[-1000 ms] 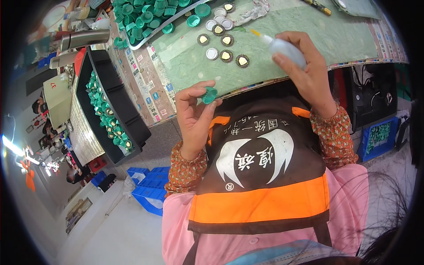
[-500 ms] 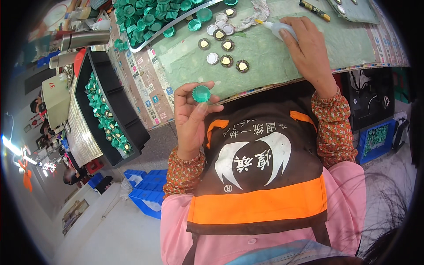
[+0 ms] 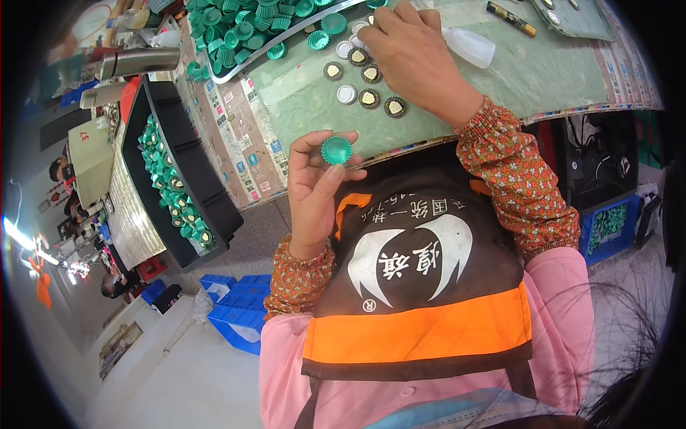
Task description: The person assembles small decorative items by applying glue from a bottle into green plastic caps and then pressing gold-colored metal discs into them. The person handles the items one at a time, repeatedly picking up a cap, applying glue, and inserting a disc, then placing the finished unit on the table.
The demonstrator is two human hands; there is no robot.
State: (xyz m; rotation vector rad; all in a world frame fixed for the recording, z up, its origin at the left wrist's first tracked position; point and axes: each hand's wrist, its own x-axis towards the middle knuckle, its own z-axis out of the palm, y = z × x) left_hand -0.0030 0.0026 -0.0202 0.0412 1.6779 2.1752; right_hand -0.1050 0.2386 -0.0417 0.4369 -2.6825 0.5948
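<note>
Held between the thumb and fingers of my left hand [image 3: 314, 175] is a green crimped bottle cap [image 3: 336, 150], its hollow side facing up, just off the table's near edge. My right hand [image 3: 411, 53] reaches over a small cluster of caps, its fingers bent down among them; its fingertips are partly hidden, so I cannot make out what they pinch. Beside it a white squeeze bottle [image 3: 473, 48] lies on the green mat, its tip covered by the hand. Near that hand lie several dark-rimmed caps with cream-coloured inlays [image 3: 395, 106] and a white round cap [image 3: 346, 94].
A tray [image 3: 246, 66] heaped with green caps stands at the table's back left. Left of the table, a black crate [image 3: 207, 154] holds more green caps. A black-and-gold tube [image 3: 511, 19] lies at the back right. Blue crates [image 3: 246, 311] stand on the floor.
My right hand has let go of the squeeze bottle, which now lies on the mat, and has moved left over the caps. My left hand has shifted slightly right with the green cap.
</note>
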